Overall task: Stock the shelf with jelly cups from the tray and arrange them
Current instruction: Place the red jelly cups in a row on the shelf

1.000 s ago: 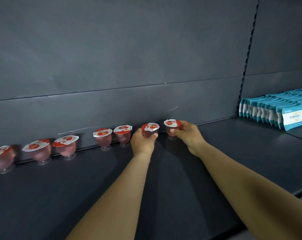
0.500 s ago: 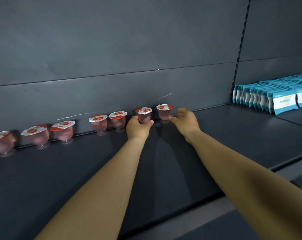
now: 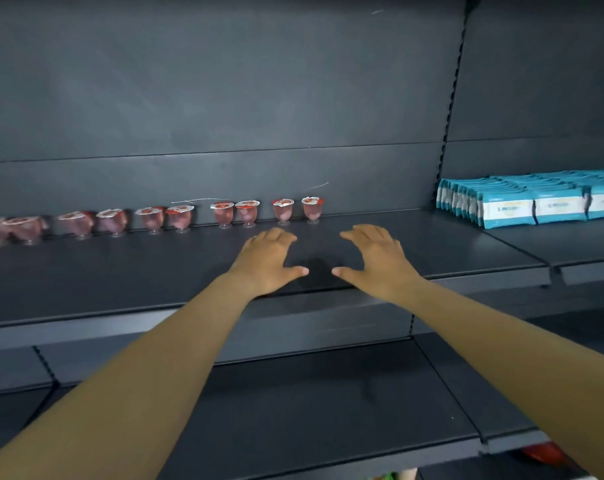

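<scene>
Ten jelly cups (image 3: 283, 211), two open hands (image 3: 267, 261)

We see a row of pink jelly cups (image 3: 224, 214) standing upright along the back of the dark shelf (image 3: 120, 271), the rightmost cup (image 3: 312, 209) just beside its neighbour. Our left hand (image 3: 266, 261) and right hand (image 3: 376, 261) hover near the shelf's front, fingers spread, holding nothing, apart from the cups. Teal packets (image 3: 522, 202) line the adjoining shelf at right
</scene>
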`<state>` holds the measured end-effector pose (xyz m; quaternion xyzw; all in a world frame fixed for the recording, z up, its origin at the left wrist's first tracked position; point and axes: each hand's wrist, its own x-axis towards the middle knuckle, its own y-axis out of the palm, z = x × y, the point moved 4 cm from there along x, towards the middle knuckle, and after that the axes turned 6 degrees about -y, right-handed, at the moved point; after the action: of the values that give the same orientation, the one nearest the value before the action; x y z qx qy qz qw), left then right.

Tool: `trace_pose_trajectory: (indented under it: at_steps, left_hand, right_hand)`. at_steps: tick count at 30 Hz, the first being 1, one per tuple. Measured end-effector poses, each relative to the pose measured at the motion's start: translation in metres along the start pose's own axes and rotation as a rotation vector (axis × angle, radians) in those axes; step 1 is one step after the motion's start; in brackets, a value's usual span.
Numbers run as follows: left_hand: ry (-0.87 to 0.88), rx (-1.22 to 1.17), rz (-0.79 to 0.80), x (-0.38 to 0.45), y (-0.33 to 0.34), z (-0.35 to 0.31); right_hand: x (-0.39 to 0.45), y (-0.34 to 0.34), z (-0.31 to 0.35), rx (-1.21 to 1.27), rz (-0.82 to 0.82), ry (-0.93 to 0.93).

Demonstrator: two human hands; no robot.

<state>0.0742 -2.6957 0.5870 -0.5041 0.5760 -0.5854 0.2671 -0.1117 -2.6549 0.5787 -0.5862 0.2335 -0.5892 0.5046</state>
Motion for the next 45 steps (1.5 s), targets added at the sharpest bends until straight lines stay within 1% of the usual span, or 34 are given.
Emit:
trace_pose_trajectory:
  at_steps: [3,7,11,15,18,23,26,28,30,36,41,45]
  left_hand:
    - [0.039,0.065,-0.017,-0.043,-0.007,-0.015]
    - [0.052,0.065,-0.046,-0.098,-0.003,-0.024]
    - [0.063,0.037,0.022,-0.151,0.029,-0.026]
    - [0.041,0.017,0.143,-0.206,0.090,-0.015]
    - [-0.038,-0.030,0.273,-0.247,0.153,-0.002]
    - [-0.170,-0.078,0.496,-0.316,0.280,0.023]
    - [-0.307,-0.140,0.631,-0.357,0.356,0.040]
    - [-0.414,-0.188,0.726,-0.384,0.403,0.049]
    - [-0.504,-0.222,0.790,-0.413,0.447,0.059]
    - [-0.723,-0.277,0.930,-0.478,0.540,0.085]
    - [-0.884,-0.297,0.997,-0.510,0.586,0.110]
    - [-0.927,-0.322,1.013,-0.519,0.607,0.113]
  right_hand:
    - [-0.037,-0.009,0.014,-0.033,-0.001,-0.057]
    - [-0.090,-0.003,0.029,-0.010,0.017,-0.056]
    - [-0.148,0.021,0.040,0.046,0.043,-0.016]
    - [-0.204,0.069,0.044,0.059,0.131,0.007]
    - [-0.251,0.120,0.040,0.113,0.254,0.055]
    - [-0.320,0.221,0.017,0.161,0.432,0.077]
    - [-0.361,0.287,-0.001,0.218,0.595,0.106]
    - [-0.386,0.329,-0.012,0.253,0.690,0.094]
    - [-0.411,0.370,-0.020,0.300,0.774,0.093]
    - [-0.466,0.483,-0.030,0.459,1.027,0.163]
    - [-0.479,0.556,-0.026,0.536,1.074,0.213]
    - [-0.487,0.591,-0.024,0.549,1.123,0.232]
